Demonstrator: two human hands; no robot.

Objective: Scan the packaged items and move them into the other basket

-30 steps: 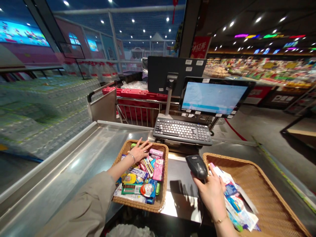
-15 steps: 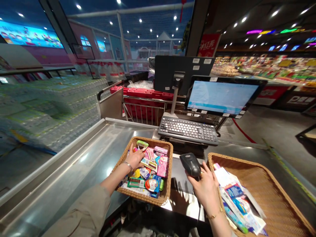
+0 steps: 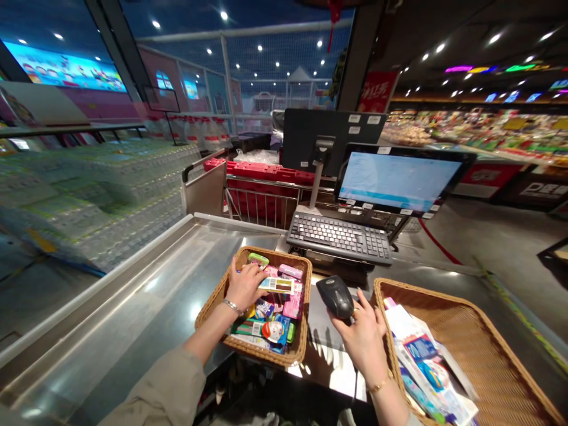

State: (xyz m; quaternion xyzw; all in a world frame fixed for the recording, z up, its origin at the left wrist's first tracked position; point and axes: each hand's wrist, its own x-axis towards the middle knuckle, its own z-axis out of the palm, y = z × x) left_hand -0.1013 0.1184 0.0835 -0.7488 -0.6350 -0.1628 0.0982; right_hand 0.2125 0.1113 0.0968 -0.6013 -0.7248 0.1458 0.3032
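Note:
My left hand [image 3: 245,289] reaches into a wicker basket [image 3: 307,313] filled with small packaged goods in pink, blue and green. Its fingers are closed on the left end of a narrow box [image 3: 280,286] with a barcode on its side, which lies about level above the other packs. My right hand [image 3: 364,338] is wrapped round the handle of a black barcode scanner [image 3: 336,296], held over the counter between two baskets. The scanner's head points left, toward the filled basket.
On the right stands a larger wicker basket [image 3: 483,331] with several packages [image 3: 423,355] at its left side. Behind are a keyboard [image 3: 339,235], a lit screen [image 3: 397,177] and a dark monitor back [image 3: 306,139]. The steel counter [image 3: 173,266] has a raised left edge.
My left hand has turned and shifted slightly right, and the narrow box has risen and swung from slanted to nearly level. The scanner has moved a little left with my right hand.

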